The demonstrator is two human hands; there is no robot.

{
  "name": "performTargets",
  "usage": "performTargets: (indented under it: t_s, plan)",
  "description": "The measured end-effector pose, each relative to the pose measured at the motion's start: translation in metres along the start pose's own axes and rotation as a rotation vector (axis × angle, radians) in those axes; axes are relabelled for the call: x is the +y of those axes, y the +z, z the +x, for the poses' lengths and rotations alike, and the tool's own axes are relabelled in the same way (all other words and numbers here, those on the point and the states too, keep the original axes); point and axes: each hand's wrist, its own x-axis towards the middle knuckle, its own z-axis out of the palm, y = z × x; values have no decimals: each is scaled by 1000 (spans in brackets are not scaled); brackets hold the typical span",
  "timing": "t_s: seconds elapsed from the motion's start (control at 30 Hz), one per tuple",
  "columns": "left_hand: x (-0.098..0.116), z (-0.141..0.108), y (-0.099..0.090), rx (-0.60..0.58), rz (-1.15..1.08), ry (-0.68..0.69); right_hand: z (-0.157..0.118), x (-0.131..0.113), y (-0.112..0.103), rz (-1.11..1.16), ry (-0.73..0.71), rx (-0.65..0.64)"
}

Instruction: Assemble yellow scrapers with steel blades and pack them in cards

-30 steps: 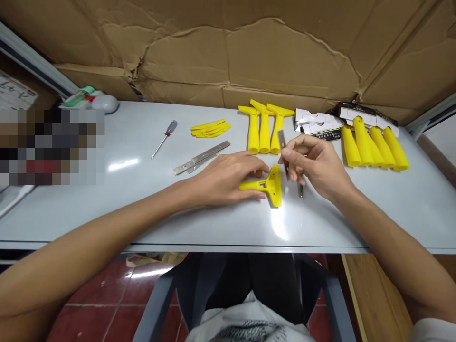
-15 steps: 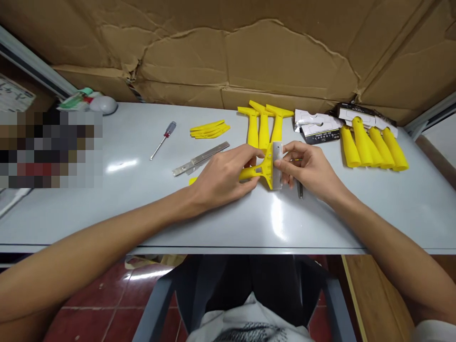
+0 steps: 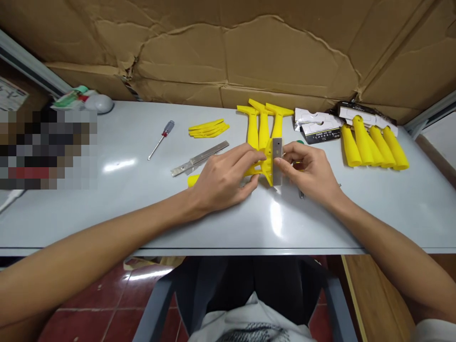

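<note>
Yellow scraper (image 3: 266, 166), partly hidden by left fingers (image 3: 252, 159) gripping it; right fingers (image 3: 283, 162) pinch blade (image 3: 277, 161).

Bright enough; we see glare on the tabletop (image 3: 142, 223) left and centre, wide-angle bowing, pixelated block far left.

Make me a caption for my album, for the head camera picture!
The left hand steadies a yellow scraper while the right hand holds a metal blade against it.

L hand (image 3: 228, 178) w/ yellow scraper (image 3: 267, 166)
</note>
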Motion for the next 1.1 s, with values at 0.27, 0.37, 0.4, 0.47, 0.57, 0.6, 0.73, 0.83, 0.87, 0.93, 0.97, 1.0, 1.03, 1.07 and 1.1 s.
performTargets:
  t_s: [0.27, 0.37, 0.4, 0.47, 0.57, 0.6, 0.73, 0.83, 0.87, 0.93, 0.97, 1.0, 1.03, 1.07, 1.1]
  plan:
    - [6, 0, -1, 141, 69, 90, -10, -9, 5, 95, -97, 56]
    - [5, -1, 0, 182, 98, 151, -13, -12, 7, 125, -137, 73]
    - [4, -1, 0, 193, 105, 166, -13, -13, 7, 132, -139, 75]
    - [3, -2, 1, 213, 119, 192, -14, -13, 8, 154, -136, 73]
    - [1, -2, 1, 221, 138, 225, -14, -12, 9, 197, -113, 66]
    - [0, -2, 1, 218, 142, 230, -13, -12, 9, 209, -103, 64]
    - [-2, -4, 0, 205, 166, 241, -14, -13, 10, 224, -72, 58]
    - [-2, -5, -1, 185, 155, 245, -15, -14, 11, 223, -61, 60]
    - [-2, -6, -2, 166, 136, 233, -15, -14, 11, 220, -46, 56]
    - [-1, -5, -4, 129, 103, 208, -16, -15, 11, 218, -2, 45]
    - [0, -4, -5, 119, 105, 209, -16, -16, 10, 220, 27, 38]
    - [0, -3, -6, 117, 124, 223, -16, -16, 10, 225, 55, 32]
    - [1, -2, -7, 129, 155, 253, -15, -17, 10, 233, 78, 27]
    - [2, 0, -7, 141, 195, 284, -15, -17, 10, 240, 98, 23]
    - [2, 1, -8, 153, 234, 317, -14, -18, 9, 247, 113, 20]
